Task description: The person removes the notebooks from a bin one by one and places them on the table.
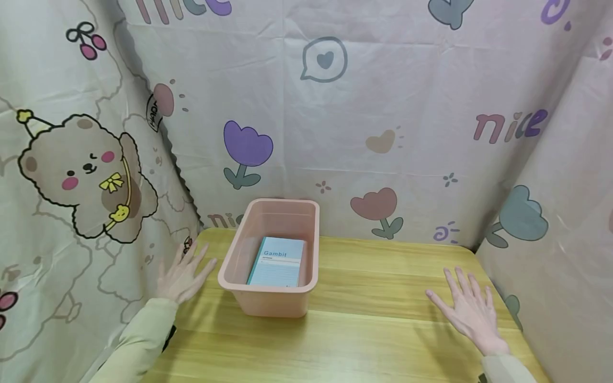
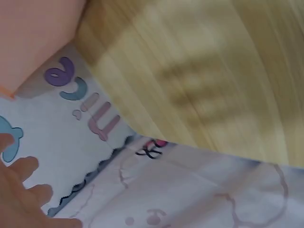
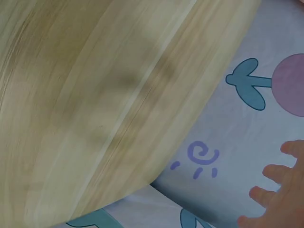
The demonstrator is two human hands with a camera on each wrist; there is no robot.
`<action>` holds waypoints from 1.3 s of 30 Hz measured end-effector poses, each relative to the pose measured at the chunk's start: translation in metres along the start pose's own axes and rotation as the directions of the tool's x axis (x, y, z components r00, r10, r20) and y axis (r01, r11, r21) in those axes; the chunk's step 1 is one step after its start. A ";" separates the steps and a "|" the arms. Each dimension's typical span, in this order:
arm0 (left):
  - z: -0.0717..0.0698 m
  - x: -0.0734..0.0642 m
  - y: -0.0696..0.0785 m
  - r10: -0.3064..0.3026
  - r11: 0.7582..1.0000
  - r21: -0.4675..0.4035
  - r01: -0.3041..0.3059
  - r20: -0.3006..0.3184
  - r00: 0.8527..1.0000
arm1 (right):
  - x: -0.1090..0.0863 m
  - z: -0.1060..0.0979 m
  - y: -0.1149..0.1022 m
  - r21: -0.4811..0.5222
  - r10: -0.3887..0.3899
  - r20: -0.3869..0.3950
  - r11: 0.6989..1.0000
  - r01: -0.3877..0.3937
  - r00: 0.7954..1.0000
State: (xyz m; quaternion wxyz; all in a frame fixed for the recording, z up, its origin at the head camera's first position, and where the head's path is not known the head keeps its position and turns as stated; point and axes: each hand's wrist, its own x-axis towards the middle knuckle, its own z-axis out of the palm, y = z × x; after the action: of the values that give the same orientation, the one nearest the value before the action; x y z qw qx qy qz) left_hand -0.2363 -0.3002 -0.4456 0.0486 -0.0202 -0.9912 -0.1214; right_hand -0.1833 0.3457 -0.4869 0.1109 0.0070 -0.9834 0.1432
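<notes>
A pink plastic bin stands on the wooden table, left of the middle. Inside it lies a light blue notebook with "Gambit" on its cover. My left hand is held to the left of the bin, fingers spread, holding nothing. Over the right part of the table my right hand hovers with spread fingers, apart from any object. The left wrist view catches the left fingers at its lower left and part of the bin at its upper left. Right fingers show at the lower right of the right wrist view.
The table has a light wood-grain top with rounded far corners. A printed curtain hangs right behind its far edge. More printed cloth hangs at the left and at the right side of the table.
</notes>
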 end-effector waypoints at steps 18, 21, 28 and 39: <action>-0.024 0.028 0.048 0.055 0.825 -0.554 0.112 0.277 0.959 | 0.008 0.002 -0.016 0.011 -0.017 0.029 1.000 0.017 0.999; -0.025 0.030 0.049 0.059 0.775 -0.611 0.159 0.321 0.945 | 0.008 0.002 -0.018 0.012 -0.017 0.039 1.000 0.016 0.999; -0.024 0.030 0.040 0.156 0.678 -0.719 0.149 0.340 0.928 | 0.009 0.001 -0.022 0.010 -0.016 0.062 1.000 0.015 0.998; -0.021 0.020 0.043 0.190 0.603 -0.778 0.176 0.354 0.916 | 0.010 0.002 -0.028 -0.016 -0.039 0.041 0.999 0.039 0.998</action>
State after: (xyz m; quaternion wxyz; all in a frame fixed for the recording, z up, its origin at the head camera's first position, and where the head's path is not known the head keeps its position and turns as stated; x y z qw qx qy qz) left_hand -0.2522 -0.2633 -0.4128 -0.1694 -0.0682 -0.8197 -0.5428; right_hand -0.1918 0.3188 -0.4787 0.0937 0.0282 -0.9863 0.1325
